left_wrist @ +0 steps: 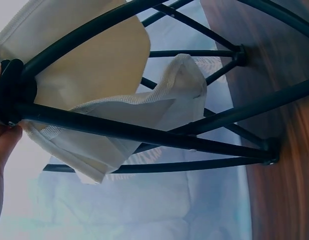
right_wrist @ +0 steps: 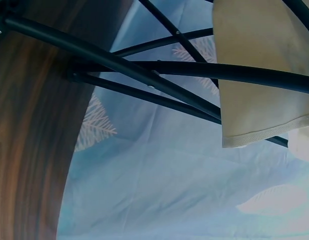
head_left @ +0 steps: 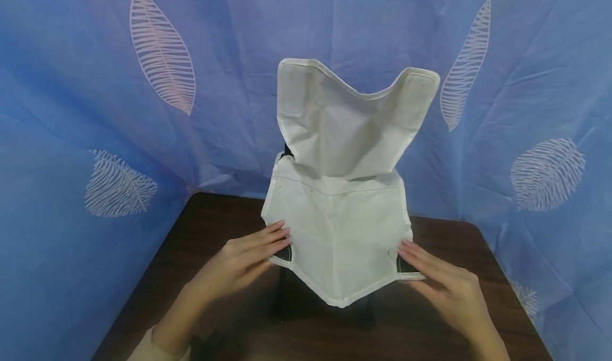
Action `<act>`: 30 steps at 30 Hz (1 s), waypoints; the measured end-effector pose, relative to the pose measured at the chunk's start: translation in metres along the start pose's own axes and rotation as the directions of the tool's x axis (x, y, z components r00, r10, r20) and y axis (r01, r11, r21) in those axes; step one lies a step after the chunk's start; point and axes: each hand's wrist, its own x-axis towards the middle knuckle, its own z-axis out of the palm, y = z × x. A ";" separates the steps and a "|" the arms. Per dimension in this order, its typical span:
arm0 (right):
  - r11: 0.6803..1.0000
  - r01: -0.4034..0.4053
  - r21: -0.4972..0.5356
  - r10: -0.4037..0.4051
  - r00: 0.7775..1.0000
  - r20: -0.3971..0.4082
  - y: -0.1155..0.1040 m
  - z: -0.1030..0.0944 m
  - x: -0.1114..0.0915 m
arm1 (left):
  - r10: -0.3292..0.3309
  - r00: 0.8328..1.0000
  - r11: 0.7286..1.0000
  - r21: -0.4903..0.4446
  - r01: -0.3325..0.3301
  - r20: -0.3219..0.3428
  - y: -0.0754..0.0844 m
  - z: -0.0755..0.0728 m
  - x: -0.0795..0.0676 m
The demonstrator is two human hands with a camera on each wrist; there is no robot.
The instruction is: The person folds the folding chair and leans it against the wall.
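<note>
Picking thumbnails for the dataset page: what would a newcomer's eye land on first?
The white, hourglass-shaped fabric cover, central in the head view, on a black tubular frame above a dark wood-grain table. Next, the person's left grip and right grip at its lower side corners, by the black corner patches. Behind hangs blue cloth with white leaf prints.

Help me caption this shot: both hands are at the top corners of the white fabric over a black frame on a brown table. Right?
Not quite: the head view shows the left hand and right hand at the lower corners, not the top corners, of the white fabric over the black frame on the brown table.
</note>
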 end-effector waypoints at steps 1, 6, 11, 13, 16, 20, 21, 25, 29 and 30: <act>1.000 0.004 -0.006 -0.004 1.000 -0.003 0.001 0.001 0.002 | 0.001 1.000 1.000 -0.007 -0.001 0.001 -0.001 0.000 0.002; 0.999 0.024 0.031 -0.023 0.999 -0.029 0.003 0.007 0.013 | 0.043 0.999 0.999 -0.027 -0.044 -0.022 -0.004 0.001 0.013; 0.996 0.035 0.085 -0.031 0.998 -0.050 0.004 0.012 0.023 | 0.083 0.996 0.997 -0.008 -0.083 -0.015 -0.007 0.002 0.024; 0.995 0.037 0.095 -0.032 0.998 -0.057 0.005 0.014 0.025 | 0.093 0.996 0.995 0.021 -0.093 -0.008 -0.008 0.002 0.027; 0.995 0.041 0.093 -0.035 0.997 -0.063 0.006 0.016 0.028 | 0.110 0.994 0.992 0.063 -0.110 -0.001 -0.009 0.002 0.031; 0.996 0.056 0.067 -0.051 0.996 -0.077 0.008 0.019 0.031 | 0.133 0.991 0.987 0.087 -0.133 -0.004 -0.009 0.003 0.037; 0.996 0.059 0.061 -0.054 0.995 -0.083 0.009 0.020 0.032 | 0.138 0.990 0.987 0.087 -0.137 -0.006 -0.009 0.003 0.038; 0.996 0.068 0.051 -0.062 0.992 -0.111 0.009 0.023 0.035 | 0.160 0.987 0.983 0.089 -0.158 -0.011 -0.009 0.006 0.044; 0.996 0.074 0.058 -0.066 0.989 -0.135 0.008 0.028 0.041 | 0.168 0.986 0.982 0.085 -0.167 -0.015 -0.008 0.007 0.049; 0.995 0.077 0.065 -0.067 0.988 -0.138 0.007 0.029 0.042 | 0.167 0.986 0.983 0.080 -0.165 -0.017 -0.008 0.008 0.050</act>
